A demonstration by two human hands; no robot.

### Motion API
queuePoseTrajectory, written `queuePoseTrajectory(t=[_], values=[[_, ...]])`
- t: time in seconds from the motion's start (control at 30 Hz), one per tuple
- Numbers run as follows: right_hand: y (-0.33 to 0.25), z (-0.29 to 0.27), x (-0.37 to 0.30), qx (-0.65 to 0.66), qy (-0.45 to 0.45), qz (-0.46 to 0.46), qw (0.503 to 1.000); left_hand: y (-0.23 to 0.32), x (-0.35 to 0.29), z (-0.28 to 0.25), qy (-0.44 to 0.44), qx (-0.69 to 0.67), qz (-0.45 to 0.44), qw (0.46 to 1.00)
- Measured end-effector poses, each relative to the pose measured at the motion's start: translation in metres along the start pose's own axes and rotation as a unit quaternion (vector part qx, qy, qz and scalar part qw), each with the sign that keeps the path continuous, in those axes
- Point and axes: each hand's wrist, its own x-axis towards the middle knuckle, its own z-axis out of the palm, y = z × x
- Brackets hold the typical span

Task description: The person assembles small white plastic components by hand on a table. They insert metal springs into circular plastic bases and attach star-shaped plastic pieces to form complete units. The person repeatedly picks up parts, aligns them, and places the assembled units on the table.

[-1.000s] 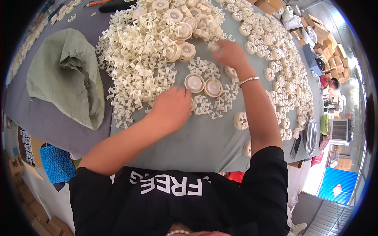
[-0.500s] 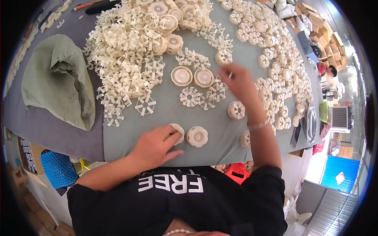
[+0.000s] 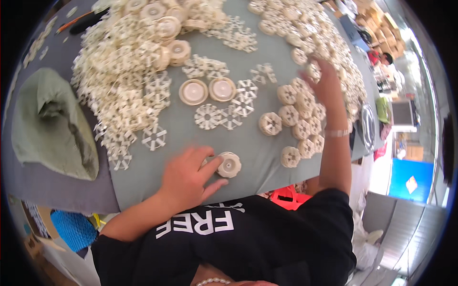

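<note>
My left hand lies over the near part of the table, its thumb and fingers stretched apart. The index fingertip is at the rim of a round cream plastic housing; a sliver of another pale piece shows under the fingers. Out to the right, my right hand, blurred, has its thumb and fingers around a round cream plastic part above the finished-looking rows. Between the hands sit two round housings with smooth discs inside, side by side. Flat spoked rings lie around them.
A big heap of loose spoked pieces fills the left back. Many round assembled parts spread along the right side. A green cloth lies at far left, and a clear oval tray is at the right edge. Cartons stand beyond.
My right hand has moved right, and the round part that was beside it has left its spot by the spoked rings. My left hand has shifted toward the right housing. The view has moved.
</note>
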Motion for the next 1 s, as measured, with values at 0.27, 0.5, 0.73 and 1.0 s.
queuePoseTrajectory(t=[0.27,0.5,0.73,1.0], values=[[-0.099,0.002,-0.205,-0.002,-0.149,-0.105,0.983,-0.012,-0.005,0.021,-0.023,0.031,0.044,0.998],[-0.026,0.072,-0.118,-0.080,-0.047,-0.088,0.992,-0.012,-0.001,0.023,-0.023,0.110,0.071,0.991],[0.112,0.098,0.011,-0.188,-0.065,0.013,0.980,-0.015,0.004,0.030,0.000,0.086,0.077,0.993],[0.042,-0.024,-0.173,-0.098,0.030,0.219,0.970,-0.017,0.001,0.031,0.002,0.108,0.072,0.992]])
